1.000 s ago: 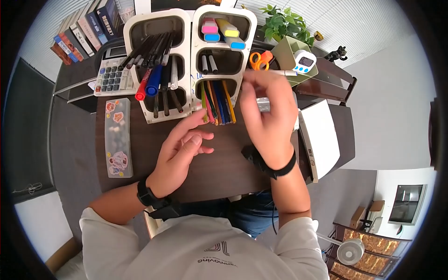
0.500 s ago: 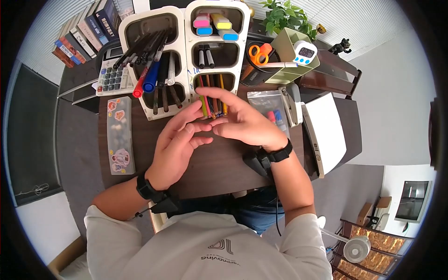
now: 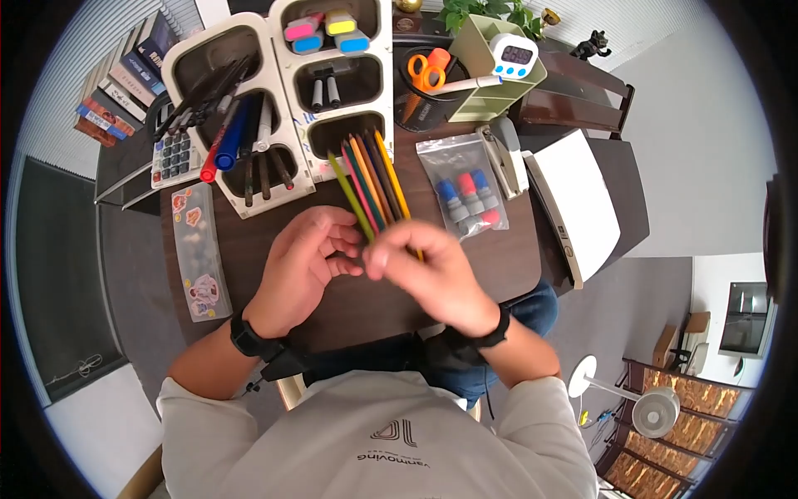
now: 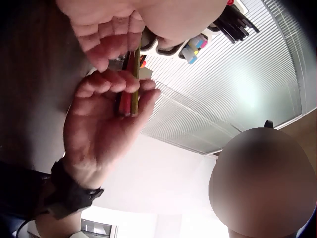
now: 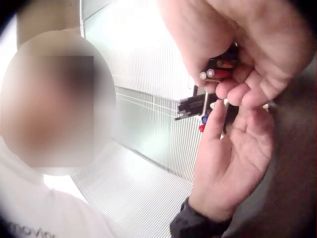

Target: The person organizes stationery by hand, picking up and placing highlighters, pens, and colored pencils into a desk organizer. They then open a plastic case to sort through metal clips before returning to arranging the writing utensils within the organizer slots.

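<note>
The right hand point(image 3: 436, 273) grips partly hidden pencils point(image 3: 392, 175); the left hand point(image 3: 295, 270) is loosely open.

Upper centre has four highlighters point(image 3: 340, 22) and two slim markers point(image 3: 333, 91), upper right one timer point(image 3: 512, 55) and one stapler point(image 3: 504, 160) — and mid-frame several coloured pencils point(image 3: 391, 173), too bunched to count.

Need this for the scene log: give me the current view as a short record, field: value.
right hand: right hand, fingers curled round a bunch of slim coloured wooden pencils
left hand: left hand, fingers loosely bent beside the bunch; contact unclear
behind: white plastic pen organizer with highlighters, markers
person's right: clear plastic bag of blue- and red-capped items
surface: dark brown wood-look desk
</note>
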Demonstrator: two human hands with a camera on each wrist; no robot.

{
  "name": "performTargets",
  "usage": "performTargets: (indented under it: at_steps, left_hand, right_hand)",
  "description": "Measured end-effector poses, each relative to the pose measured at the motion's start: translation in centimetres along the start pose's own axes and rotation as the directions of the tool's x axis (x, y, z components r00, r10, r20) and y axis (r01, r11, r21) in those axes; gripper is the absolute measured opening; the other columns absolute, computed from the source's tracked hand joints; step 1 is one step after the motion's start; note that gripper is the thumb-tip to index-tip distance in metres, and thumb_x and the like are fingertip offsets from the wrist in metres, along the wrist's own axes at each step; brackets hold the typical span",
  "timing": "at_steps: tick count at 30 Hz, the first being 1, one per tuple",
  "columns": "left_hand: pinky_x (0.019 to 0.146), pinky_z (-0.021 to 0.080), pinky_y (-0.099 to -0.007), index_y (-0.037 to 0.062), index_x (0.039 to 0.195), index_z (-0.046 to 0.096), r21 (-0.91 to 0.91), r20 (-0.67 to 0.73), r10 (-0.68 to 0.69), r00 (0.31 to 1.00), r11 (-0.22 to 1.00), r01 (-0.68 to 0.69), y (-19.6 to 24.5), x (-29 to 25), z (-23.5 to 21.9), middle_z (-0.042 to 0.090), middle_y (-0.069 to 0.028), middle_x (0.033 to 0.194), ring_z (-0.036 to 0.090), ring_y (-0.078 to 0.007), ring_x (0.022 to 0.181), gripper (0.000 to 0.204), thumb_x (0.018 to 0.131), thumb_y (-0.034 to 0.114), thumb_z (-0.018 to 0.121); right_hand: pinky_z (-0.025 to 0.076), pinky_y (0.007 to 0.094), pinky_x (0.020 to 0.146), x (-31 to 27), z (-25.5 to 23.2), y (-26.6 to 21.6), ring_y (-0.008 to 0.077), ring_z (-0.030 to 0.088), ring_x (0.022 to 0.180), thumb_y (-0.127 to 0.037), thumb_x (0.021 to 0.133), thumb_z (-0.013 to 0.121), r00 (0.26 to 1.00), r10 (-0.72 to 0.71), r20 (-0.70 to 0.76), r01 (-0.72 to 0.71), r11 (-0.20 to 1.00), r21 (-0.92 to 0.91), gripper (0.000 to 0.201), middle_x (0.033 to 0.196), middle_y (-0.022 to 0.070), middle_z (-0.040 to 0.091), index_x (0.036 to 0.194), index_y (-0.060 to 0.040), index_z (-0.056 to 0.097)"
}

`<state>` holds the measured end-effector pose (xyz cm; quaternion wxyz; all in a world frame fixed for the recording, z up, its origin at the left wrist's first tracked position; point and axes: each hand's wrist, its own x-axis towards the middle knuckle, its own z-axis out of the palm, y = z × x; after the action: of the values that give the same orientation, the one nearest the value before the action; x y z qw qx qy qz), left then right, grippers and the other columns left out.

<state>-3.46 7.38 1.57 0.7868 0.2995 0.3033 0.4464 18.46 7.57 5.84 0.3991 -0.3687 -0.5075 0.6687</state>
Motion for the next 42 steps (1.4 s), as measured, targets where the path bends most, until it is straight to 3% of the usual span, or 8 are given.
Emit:
performTargets:
  at_steps: [4,11,16,18,21,25,29,42]
  left_hand:
    - [0.117,0.041,-0.0463,-0.0011,0.152,0.040,0.046,0.130,-0.098,0.987,0.995,0.092,-0.4,-0.3,2.6,0.056,-0.0173,0.145,0.053,-0.0286,0.138,0.077,0.101,0.051,0.063]
    - [0.107,0.051,-0.0474,0.0017,0.147,0.045,0.087,0.127,-0.183,0.975,0.981,0.173,-0.4,-0.5,3.4,0.067,-0.0101,0.115,0.068,-0.0267,0.110,0.072,0.097,0.046,0.072]
    - [0.092,0.056,-0.0418,0.0085,0.110,0.049,0.167,0.172,0.194,0.966,0.961,-0.222,-0.1,-0.4,3.4,0.049,-0.0028,0.083,0.055,-0.0164,0.076,0.027,0.103,0.030,0.065]
    - [0.082,0.056,-0.0435,0.0087,0.103,0.046,0.166,0.183,0.425,0.887,0.875,-0.454,0.8,-0.4,4.0,0.047,-0.0044,0.081,0.051,-0.0174,0.071,0.017,0.107,0.020,0.059]
    - [0.080,0.057,-0.0428,0.0080,0.104,0.050,0.310,0.261,0.690,0.675,0.602,-0.736,1.0,0.4,3.2,0.054,-0.0069,0.085,0.057,-0.0207,0.077,0.012,0.104,0.012,0.061]
    - [0.091,0.055,-0.0380,0.0034,0.100,0.062,0.739,0.312,0.512,0.801,0.399,-0.543,0.6,1.0,2.8,0.066,-0.0127,0.108,0.066,-0.0260,0.099,0.008,0.093,-0.002,0.063]
    - [0.100,0.050,-0.0394,0.0036,0.104,0.058,0.773,0.282,0.406,0.869,0.440,-0.457,-1.1,2.6,1.7,0.059,-0.0138,0.123,0.059,-0.0212,0.109,0.005,0.101,0.007,0.060]
    - [0.117,0.039,-0.0466,0.0029,0.128,0.058,0.432,0.233,0.264,0.936,0.834,-0.343,-2.4,2.7,1.9,0.047,-0.0225,0.155,0.050,-0.0314,0.141,0.026,0.104,0.011,0.062]
  right_hand:
    - [0.053,0.0288,0.075,-4.5,1.0,1.5,0.0128,0.068,0.085,-0.006,0.095,0.075,0.977,-0.101,0.186,0.126,0.984,-0.128,0.006,0.094,0.0041,0.074,0.099,-0.0029,0.073]
    - [0.052,0.0348,0.071,-4.2,1.0,3.3,0.0234,0.067,0.078,-0.011,0.092,0.077,0.922,-0.180,0.343,0.243,0.958,-0.150,0.010,0.088,0.0079,0.071,0.096,-0.0037,0.071]
    - [0.051,0.0406,0.088,-2.9,0.4,3.0,0.0324,0.064,0.100,-0.018,0.091,0.077,0.870,-0.262,0.417,0.401,0.868,-0.292,0.016,0.109,0.0151,0.067,0.100,-0.0054,0.073]
    - [0.047,0.0449,0.102,-2.7,-0.2,2.5,0.0406,0.055,0.118,-0.019,0.086,0.079,0.851,-0.329,0.408,0.503,0.733,-0.458,0.022,0.130,0.0209,0.057,0.104,-0.0068,0.075]
    - [0.051,0.0430,0.095,-1.4,-1.6,1.4,0.0355,0.060,0.109,-0.019,0.084,0.079,0.823,-0.434,0.366,0.566,0.569,-0.597,0.018,0.118,0.0157,0.063,0.094,-0.0061,0.072]
    - [0.058,0.0455,0.078,0.4,-2.9,-0.5,0.0370,0.069,0.088,-0.023,0.086,0.073,0.887,-0.268,0.377,0.463,0.501,-0.731,0.018,0.091,0.0144,0.069,0.088,-0.0045,0.071]
    - [0.058,0.0461,0.072,2.2,-3.8,1.1,0.0372,0.070,0.080,-0.024,0.089,0.071,0.861,-0.346,0.372,0.505,0.495,-0.708,0.021,0.088,0.0152,0.070,0.089,-0.0027,0.070]
    - [0.055,0.0407,0.068,1.7,-5.0,3.3,0.0327,0.069,0.079,-0.014,0.090,0.076,0.856,-0.431,0.284,0.514,0.658,-0.550,0.019,0.092,0.0136,0.068,0.103,-0.0033,0.068]
